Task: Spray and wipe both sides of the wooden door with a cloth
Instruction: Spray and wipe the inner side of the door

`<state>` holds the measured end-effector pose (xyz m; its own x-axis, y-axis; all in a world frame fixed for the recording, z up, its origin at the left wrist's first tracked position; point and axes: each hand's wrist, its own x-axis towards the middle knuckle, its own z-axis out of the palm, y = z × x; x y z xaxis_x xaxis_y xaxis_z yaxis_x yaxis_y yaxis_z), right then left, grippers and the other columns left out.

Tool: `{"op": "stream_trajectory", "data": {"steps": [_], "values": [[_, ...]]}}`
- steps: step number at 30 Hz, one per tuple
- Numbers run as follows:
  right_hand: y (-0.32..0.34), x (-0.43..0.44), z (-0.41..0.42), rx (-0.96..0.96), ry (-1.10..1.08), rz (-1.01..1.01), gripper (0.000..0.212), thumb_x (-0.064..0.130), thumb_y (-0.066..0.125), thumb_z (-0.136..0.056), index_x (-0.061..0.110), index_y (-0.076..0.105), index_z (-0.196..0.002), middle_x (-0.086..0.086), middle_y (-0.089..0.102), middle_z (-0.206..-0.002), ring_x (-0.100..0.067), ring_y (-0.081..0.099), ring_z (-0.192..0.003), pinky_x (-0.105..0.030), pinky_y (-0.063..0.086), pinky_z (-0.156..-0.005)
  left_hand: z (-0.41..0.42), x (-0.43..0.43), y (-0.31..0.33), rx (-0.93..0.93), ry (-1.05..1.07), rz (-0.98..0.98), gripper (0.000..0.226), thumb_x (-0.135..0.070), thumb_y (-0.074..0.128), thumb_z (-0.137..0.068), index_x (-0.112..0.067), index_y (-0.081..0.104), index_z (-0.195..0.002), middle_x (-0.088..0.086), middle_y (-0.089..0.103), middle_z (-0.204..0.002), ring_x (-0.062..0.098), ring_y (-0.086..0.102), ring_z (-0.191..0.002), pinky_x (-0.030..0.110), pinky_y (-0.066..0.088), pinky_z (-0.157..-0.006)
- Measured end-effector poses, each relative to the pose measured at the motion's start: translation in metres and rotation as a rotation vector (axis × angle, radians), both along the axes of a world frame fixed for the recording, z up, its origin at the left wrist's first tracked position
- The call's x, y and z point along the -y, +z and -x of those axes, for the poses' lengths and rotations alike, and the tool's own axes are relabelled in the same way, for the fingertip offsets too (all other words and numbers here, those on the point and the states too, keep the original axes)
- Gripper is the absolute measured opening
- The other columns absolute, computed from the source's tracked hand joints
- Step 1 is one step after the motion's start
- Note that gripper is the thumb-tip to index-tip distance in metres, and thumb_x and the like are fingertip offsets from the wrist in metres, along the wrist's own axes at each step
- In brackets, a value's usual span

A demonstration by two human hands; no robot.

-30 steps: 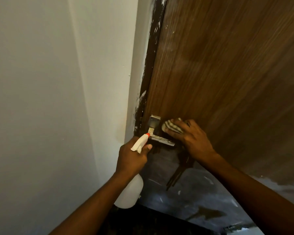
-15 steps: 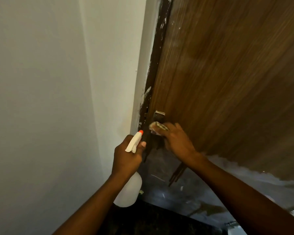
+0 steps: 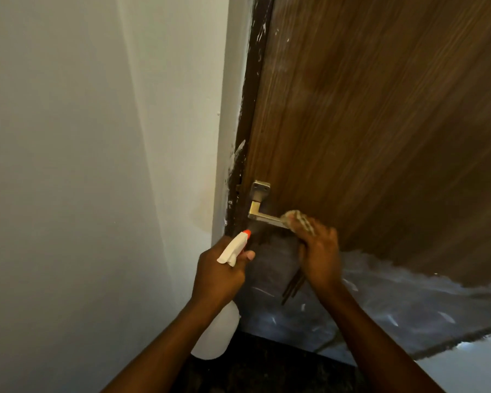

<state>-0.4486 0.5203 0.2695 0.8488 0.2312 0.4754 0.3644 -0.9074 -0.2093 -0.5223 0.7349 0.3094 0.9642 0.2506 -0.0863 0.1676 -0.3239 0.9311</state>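
A plain white wall (image 3: 68, 165) fills the left of the view and turns a corner just before the door. Low and near, the left hand (image 3: 219, 275) comes up from the bottom edge, its grip curled round the neck of a white spray bottle (image 3: 233, 249). One fingertip (image 3: 250, 255) shows at the right side of the spray head. The bottle's round body hangs below the wrist, and its orange nozzle tip (image 3: 247, 232) points up and to the right, towards the edge of the door just under the handle.

Right of the wall stands the dark door frame (image 3: 250, 109), flecked with white paint along its length. Next to it, a metal door handle (image 3: 262, 214) sits on a square plate, its lever running out to the right.

The cloth (image 3: 296, 219), pale with dark stripes and somewhat blurred, lies against the right end of that lever. The right hand (image 3: 319, 256) holds it from below, its grip bunched round the cloth with the fingers pressed towards the door; how each finger lies is too blurred to tell.

The wooden door (image 3: 380, 109) takes up the whole right side, brown with a slanting grain. Its lower part is a darker grey band (image 3: 380, 302) marked with pale streaks, and dark brown runs (image 3: 292, 287) trail down below the handle, beside the right wrist. Under the door's bottom edge, a dark floor (image 3: 267, 370) shows between the two forearms.
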Motion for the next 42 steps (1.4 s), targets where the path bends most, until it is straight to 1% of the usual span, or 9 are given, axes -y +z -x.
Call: {"op": "stream_trajectory", "data": {"steps": [4,8,12,19,23,28,32,36,42], "values": [[0.0,-0.003,-0.011,-0.049,-0.088,-0.031,0.066,0.002,0.049,-0.088,0.037,0.048,-0.143,0.005,0.051,-0.147,-0.021,0.049,-0.132,-0.02,0.024,-0.104,0.003,0.014,-0.003,-0.028,-0.019,0.0,0.046,-0.034,0.065,-0.083,-0.014,0.053,-0.123,0.007,0.062,-0.12,0.015,0.057,-0.095,0.024,0.044,-0.082],[0.008,-0.078,-0.013,0.001,0.031,0.052,0.054,0.003,0.062,-0.088,0.025,0.058,-0.137,-0.007,0.055,-0.143,-0.037,0.048,-0.131,-0.049,0.041,-0.109,0.003,0.005,-0.003,0.019,0.034,0.005,0.037,-0.033,0.064,-0.084,-0.016,0.054,-0.115,0.005,0.062,-0.112,0.012,0.054,-0.089,0.025,0.044,-0.08],[0.005,-0.132,-0.023,-0.05,0.11,0.311,0.07,0.027,0.086,-0.076,0.031,0.056,-0.139,-0.005,0.052,-0.146,-0.036,0.045,-0.136,-0.048,0.044,-0.104,0.005,-0.011,-0.01,0.046,0.081,-0.029,0.039,-0.033,0.065,-0.084,-0.013,0.055,-0.116,0.006,0.063,-0.109,0.016,0.058,-0.089,0.032,0.049,-0.085],[-0.024,-0.006,-0.007,0.283,-0.009,0.145,0.081,-0.007,0.071,-0.078,0.03,0.048,-0.146,-0.003,0.041,-0.156,-0.032,0.044,-0.133,-0.043,0.043,-0.089,0.009,-0.013,-0.011,0.111,0.044,-0.036,0.028,-0.029,0.067,-0.083,-0.027,0.05,-0.105,-0.008,0.058,-0.098,0.011,0.058,-0.084,0.016,0.046,-0.071],[-0.023,-0.011,-0.02,0.342,0.167,0.22,0.098,0.002,0.082,-0.077,0.033,0.029,-0.153,-0.001,0.034,-0.158,-0.035,0.042,-0.135,-0.048,0.048,-0.093,0.011,-0.002,-0.015,0.104,0.034,-0.018,0.03,-0.031,0.067,-0.082,-0.024,0.052,-0.108,-0.006,0.059,-0.098,0.009,0.057,-0.082,0.008,0.043,-0.067],[-0.007,-0.07,-0.036,0.242,0.25,0.351,0.048,0.042,0.057,-0.094,0.03,0.055,-0.141,-0.003,0.043,-0.154,-0.033,0.032,-0.134,-0.052,0.05,-0.093,0.007,-0.002,-0.014,0.08,0.058,-0.031,0.042,-0.033,0.066,-0.083,-0.013,0.055,-0.118,0.007,0.064,-0.111,0.014,0.058,-0.088,0.029,0.049,-0.084],[-0.006,-0.044,-0.035,0.254,0.263,0.253,0.057,0.018,0.08,-0.078,0.034,0.064,-0.13,0.002,0.053,-0.147,-0.03,0.048,-0.124,-0.04,0.034,-0.093,0.001,0.0,-0.007,0.115,0.033,-0.046,0.04,-0.034,0.064,-0.085,-0.015,0.054,-0.118,0.003,0.063,-0.11,0.009,0.055,-0.087,0.018,0.045,-0.076],[-0.009,0.006,-0.034,0.202,0.237,0.103,0.037,0.018,0.07,-0.082,0.036,0.073,-0.115,0.003,0.058,-0.141,-0.025,0.052,-0.109,-0.027,0.021,-0.085,-0.005,0.003,-0.003,0.119,0.046,0.007,0.044,-0.034,0.064,-0.085,-0.017,0.052,-0.124,0.004,0.061,-0.118,0.014,0.058,-0.096,0.025,0.049,-0.083],[0.017,-0.046,-0.042,0.085,0.187,0.143,0.037,0.014,0.072,-0.082,0.03,0.07,-0.115,-0.002,0.066,-0.125,-0.03,0.059,-0.097,-0.036,0.034,-0.082,-0.012,0.007,0.001,0.125,0.06,-0.035,0.045,-0.035,0.063,-0.086,-0.016,0.051,-0.125,0.007,0.062,-0.122,0.022,0.061,-0.102,0.03,0.049,-0.087]]}}
